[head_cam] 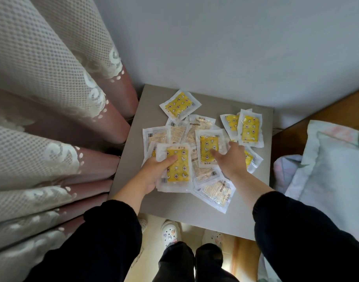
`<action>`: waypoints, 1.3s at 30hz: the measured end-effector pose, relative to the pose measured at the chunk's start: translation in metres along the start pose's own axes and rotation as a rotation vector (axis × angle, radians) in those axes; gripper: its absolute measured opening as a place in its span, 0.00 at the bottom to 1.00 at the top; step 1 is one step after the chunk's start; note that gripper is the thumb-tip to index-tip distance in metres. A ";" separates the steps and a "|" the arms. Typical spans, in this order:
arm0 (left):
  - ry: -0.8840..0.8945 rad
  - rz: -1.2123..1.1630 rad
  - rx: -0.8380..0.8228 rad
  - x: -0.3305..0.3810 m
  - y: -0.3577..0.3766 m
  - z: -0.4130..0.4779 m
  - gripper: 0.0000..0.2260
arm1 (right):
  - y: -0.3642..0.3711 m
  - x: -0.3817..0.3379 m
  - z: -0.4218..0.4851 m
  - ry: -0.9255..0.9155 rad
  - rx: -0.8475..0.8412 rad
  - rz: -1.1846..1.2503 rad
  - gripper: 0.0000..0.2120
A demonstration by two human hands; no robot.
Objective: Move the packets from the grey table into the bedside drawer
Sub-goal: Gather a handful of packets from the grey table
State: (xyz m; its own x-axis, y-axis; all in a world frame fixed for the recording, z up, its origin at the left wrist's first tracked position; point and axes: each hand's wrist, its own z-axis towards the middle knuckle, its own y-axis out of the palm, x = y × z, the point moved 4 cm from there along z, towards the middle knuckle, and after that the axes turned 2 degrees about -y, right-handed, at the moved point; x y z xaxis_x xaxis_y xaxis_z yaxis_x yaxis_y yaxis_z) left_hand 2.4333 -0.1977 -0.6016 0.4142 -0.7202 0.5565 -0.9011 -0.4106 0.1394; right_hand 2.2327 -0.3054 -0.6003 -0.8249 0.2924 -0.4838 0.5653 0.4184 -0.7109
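Several clear packets with yellow patterned contents lie scattered on the grey table (231,218), some face down. My left hand (152,174) grips one yellow packet (177,166), maybe a small stack, at the table's near left, thumb on top. My right hand (230,159) reaches over the pile with its fingers spread, and its thumb touches another yellow packet (208,148) in the middle. Two more packets (250,128) overlap at the far right, and one packet (179,104) lies alone at the back. No drawer is in view.
A patterned curtain (52,119) hangs along the left side of the table. A bed with a pale pillow (333,169) and wooden headboard (337,110) sits to the right. A grey wall stands behind. My feet in white clogs (170,233) show below the table's front edge.
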 end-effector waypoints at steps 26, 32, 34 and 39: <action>-0.020 -0.119 0.141 -0.022 -0.004 0.006 0.07 | -0.003 -0.013 0.016 0.195 -0.026 0.433 0.09; -0.027 -0.160 0.123 -0.026 0.004 0.000 0.07 | -0.011 -0.006 0.004 0.179 -0.134 0.426 0.07; -0.025 -0.177 0.123 -0.027 0.005 -0.001 0.07 | -0.013 -0.004 0.000 0.183 -0.158 0.472 0.06; -0.001 -0.214 0.104 -0.029 0.007 -0.003 0.06 | -0.019 0.006 -0.002 0.270 -0.274 0.681 0.08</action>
State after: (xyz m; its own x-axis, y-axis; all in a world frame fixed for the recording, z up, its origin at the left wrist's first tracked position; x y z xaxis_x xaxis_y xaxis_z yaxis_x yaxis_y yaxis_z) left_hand 2.4149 -0.1775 -0.6144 0.5946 -0.6109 0.5227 -0.7747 -0.6094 0.1691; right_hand 2.2172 -0.3096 -0.5891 -0.2854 0.7455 -0.6024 0.9567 0.2586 -0.1334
